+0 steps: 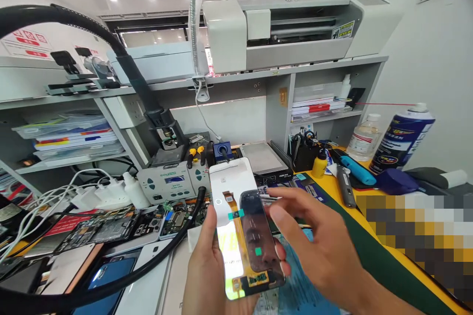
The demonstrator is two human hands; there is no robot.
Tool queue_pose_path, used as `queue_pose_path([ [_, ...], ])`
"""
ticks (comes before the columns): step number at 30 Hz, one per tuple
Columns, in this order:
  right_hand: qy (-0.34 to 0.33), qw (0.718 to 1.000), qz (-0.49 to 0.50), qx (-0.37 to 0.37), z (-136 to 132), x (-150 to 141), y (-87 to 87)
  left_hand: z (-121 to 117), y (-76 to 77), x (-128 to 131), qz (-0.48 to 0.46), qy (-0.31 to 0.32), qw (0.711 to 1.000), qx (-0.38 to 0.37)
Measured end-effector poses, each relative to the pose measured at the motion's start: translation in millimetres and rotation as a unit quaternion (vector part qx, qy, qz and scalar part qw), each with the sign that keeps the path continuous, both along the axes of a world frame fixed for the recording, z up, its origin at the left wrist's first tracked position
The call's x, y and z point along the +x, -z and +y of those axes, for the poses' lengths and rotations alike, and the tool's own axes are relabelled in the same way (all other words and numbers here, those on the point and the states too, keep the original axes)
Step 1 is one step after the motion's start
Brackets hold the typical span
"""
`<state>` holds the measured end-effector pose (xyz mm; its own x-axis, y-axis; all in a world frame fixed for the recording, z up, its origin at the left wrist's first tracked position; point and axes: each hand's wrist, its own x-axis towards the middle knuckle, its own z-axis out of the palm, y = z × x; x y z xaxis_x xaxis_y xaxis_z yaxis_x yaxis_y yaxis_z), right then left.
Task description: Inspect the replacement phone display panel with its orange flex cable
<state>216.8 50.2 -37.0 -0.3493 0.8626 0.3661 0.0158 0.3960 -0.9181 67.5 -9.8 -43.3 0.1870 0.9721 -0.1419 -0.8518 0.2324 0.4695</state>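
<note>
Holding two phone parts together above the near edge of the surface, the person seems to be at the step of fitting or comparing them. The left hand (207,261) comes up from below, its fingers closed around the long side of a pale display panel (229,192) whose back faces the camera, with an orange flex cable (229,203) running down it. The right hand (318,241) reaches in from the right, its fingers pinching the edge of a dark glass screen (260,246) that lies over the lower half of the panel, touching it; small green tabs (258,251) show on the glass. Both parts are in the air, not resting on anything.

Judging from this, the next move calls for keeping the edges of the two pieces lined up and the flex cable free of any pinch, with light pressure on the thin glass.

Beyond the hands, opened phones and circuit boards (111,229) lie toward the left side of the surface, crossed by a thick black hose (158,256). Further back stand a grey soldering station (173,182) and a flat heating plate (263,157). Toward the far right corner are a blue spray can (401,138) and a clear bottle (364,138), and on the shelf above sits a grey cutting machine (281,29).
</note>
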Motion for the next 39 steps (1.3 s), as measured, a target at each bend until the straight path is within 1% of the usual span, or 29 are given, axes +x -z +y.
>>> queue_pose_path([
  [1,0.054,0.989,-0.001,0.14,-1.5,3.3,4.7,-0.7,-1.9,-2.8,-0.017,-0.002,1.0,0.01],
  [2,0.101,0.958,-0.003,0.267,-3.2,6.9,9.2,-1.3,-3.7,-5.6,-0.029,-0.006,0.999,0.018],
  [3,0.119,0.926,-0.014,0.359,-5.1,10.5,13.0,-1.9,-5.3,-8.3,-0.035,-0.01,0.999,0.023],
  [4,0.114,0.899,-0.027,0.421,-7.1,13.8,15.8,-2.5,-6.7,-10.5,-0.037,-0.018,0.999,0.026],
  [5,0.101,0.888,-0.059,0.444,-9.2,16.5,17.4,-2.9,-7.8,-12.1,-0.037,-0.028,0.999,0.025],
  [6,0.08,0.88,-0.101,0.458,-10.9,18.3,17.8,-3.2,-8.8,-13.2,-0.034,-0.038,0.998,0.024],
  [7,0.074,0.872,-0.13,0.465,-12.2,19.3,17.2,-3.4,-9.6,-13.6,-0.03,-0.047,0.998,0.022],
  [9,0.053,0.851,-0.166,0.495,-12.8,18.5,14.0,-3.5,-10.7,-13.4,-0.026,-0.064,0.997,0.016],
  [11,0.046,0.832,-0.167,0.527,-11.0,15.4,10.6,-3.6,-11.4,-12.8,-0.025,-0.073,0.997,0.005],
  [15,0.049,0.813,-0.16,0.557,-6.3,9.8,12.2,-4.1,-12.4,-13.1,-0.018,-0.072,0.997,-0.02],
  [18,0.038,0.81,-0.166,0.56,-5.9,8.8,19.8,-4.5,-12.5,-13.5,0.001,-0.07,0.997,-0.018],
  [20,0.033,0.813,-0.169,0.556,-6.8,8.4,24.1,-4.7,-11.8,-13.2,-0.009,-0.048,0.999,-0.004],
  [24,0.037,0.814,-0.169,0.554,-8.7,6.2,25.0,-5.2,-9.6,-11.9,-0.034,-0.034,0.999,0.025],
  [28,0.037,0.808,-0.161,0.566,-9.3,4.4,22.3,-5.0,-9.4,-11.9,-0.02,-0.04,0.998,0.04],
  [33,0.046,0.816,-0.154,0.556,-9.4,2.8,23.0,-2.8,-12.4,-11.4,-0.034,-0.062,0.997,0.041],
  [35,0.044,0.811,-0.156,0.562,-9.3,3.4,23.2,-2.2,-13.0,-10.7,-0.038,-0.078,0.996,0.036],
  [37,0.034,0.805,-0.165,0.569,-9.0,4.5,23.1,-2.0,-12.7,-10.2,-0.041,-0.081,0.995,0.034],
  [39,0.026,0.804,-0.171,0.569,-8.6,5.4,23.0,-2.4,-12.0,-10.1,-0.047,-0.077,0.995,0.035],
])
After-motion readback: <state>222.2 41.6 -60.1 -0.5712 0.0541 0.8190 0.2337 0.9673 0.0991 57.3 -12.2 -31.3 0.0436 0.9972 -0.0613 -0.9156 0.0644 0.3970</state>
